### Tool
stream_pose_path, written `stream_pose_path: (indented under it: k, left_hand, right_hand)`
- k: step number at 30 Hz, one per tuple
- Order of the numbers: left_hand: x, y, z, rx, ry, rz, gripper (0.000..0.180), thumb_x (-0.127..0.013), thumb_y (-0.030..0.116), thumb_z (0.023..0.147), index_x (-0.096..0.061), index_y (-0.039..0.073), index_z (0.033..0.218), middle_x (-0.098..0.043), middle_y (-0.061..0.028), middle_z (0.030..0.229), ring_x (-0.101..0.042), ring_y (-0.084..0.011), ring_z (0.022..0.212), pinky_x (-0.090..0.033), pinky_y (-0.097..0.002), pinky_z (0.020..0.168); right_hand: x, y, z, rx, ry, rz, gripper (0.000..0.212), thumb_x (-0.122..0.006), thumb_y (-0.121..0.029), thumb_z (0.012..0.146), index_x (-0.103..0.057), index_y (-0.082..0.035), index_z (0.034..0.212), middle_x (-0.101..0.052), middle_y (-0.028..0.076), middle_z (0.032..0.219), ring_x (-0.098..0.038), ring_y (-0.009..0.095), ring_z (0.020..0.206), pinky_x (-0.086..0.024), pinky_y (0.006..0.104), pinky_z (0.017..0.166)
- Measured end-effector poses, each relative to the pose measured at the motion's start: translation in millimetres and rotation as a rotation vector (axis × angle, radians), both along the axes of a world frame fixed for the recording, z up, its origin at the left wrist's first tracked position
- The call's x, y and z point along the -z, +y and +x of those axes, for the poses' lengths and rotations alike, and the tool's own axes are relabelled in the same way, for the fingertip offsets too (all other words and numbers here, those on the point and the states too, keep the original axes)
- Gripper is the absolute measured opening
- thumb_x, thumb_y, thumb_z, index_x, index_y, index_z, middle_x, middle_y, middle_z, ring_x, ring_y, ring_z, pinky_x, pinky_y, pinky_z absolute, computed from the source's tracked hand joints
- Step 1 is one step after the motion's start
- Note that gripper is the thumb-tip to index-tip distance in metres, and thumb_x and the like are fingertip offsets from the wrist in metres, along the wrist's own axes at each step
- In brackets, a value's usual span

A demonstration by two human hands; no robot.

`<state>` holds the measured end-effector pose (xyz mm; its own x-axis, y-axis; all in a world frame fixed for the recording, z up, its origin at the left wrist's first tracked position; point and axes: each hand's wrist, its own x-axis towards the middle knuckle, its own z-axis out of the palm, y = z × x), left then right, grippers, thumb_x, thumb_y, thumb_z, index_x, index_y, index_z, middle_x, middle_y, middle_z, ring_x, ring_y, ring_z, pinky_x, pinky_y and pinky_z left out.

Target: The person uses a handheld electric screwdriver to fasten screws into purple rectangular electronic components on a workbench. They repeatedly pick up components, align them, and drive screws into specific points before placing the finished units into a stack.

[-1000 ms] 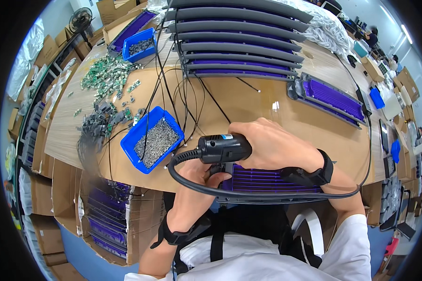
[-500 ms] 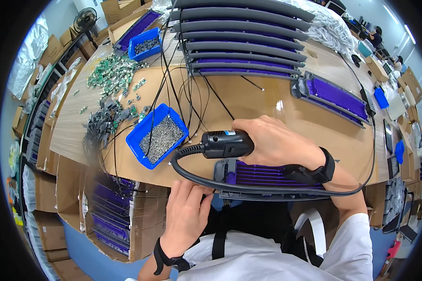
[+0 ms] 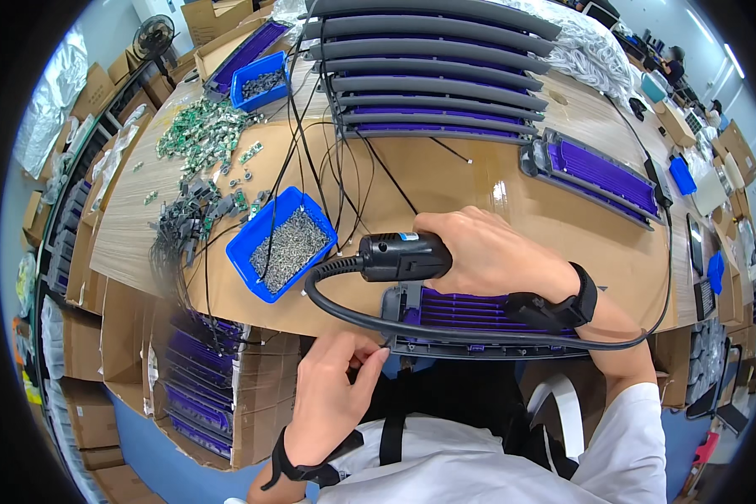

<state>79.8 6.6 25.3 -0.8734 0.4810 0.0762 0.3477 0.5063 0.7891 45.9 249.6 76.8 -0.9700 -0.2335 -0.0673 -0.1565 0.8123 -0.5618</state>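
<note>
My right hand [image 3: 491, 252] is wrapped round a black corded power screwdriver [image 3: 395, 257]. Its thick black cable loops from the tool's left end back across my right wrist. Below the tool, at the table's near edge, lies a grey-framed panel with purple ribs [image 3: 466, 312]. The screwdriver's tip is hidden behind my hand. My left hand [image 3: 332, 388] is at the near left corner of that panel, thumb and forefinger pinched together. Whatever sits between those fingertips is too small to make out.
A blue tray [image 3: 238, 252] of small screws stands left of the screwdriver, with thin black wires hanging over it. Behind rise stacked grey-and-purple panels [image 3: 437, 71]; another panel [image 3: 601, 181] lies right. Green circuit boards [image 3: 195, 134] pile up left, above a carton of panels [image 3: 197, 391].
My left hand has rolled and drawn slightly down from the panel's corner, and its thumb and forefinger now show pinched. The right hand and screwdriver have barely shifted.
</note>
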Motion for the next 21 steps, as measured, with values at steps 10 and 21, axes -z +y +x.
stream_pose_path:
  k: [10, 21]
  left_hand:
    - [-5.2, 13.0, 14.4, 0.031, -0.571, 0.269, 0.011, -0.067, 0.006, 0.091, -0.067, -0.005, 0.09, -0.07, -0.0068, 0.075, -0.064, -0.0083, 0.064, -0.051, -0.0208, 0.059]
    - [-16.1, 3.8, -13.2, 0.192, 0.002, -0.039, 0.014, -0.081, 0.008, 0.075, -0.07, 0.0, 0.078, -0.066, -0.0094, 0.069, -0.064, -0.0174, 0.061, -0.048, -0.027, 0.056]
  right_hand:
    - [1.9, 2.2, -0.9, 0.004, -0.034, 0.039, 0.044, -0.078, -0.015, 0.069, -0.061, 0.005, 0.104, -0.067, 0.025, 0.082, -0.064, 0.044, 0.084, -0.05, 0.046, 0.075]
    - [6.0, 5.2, 0.7, 0.008, 0.008, 0.008, 0.035, -0.074, -0.013, 0.068, -0.061, 0.004, 0.096, -0.066, 0.026, 0.079, -0.064, 0.046, 0.08, -0.051, 0.0499, 0.071]
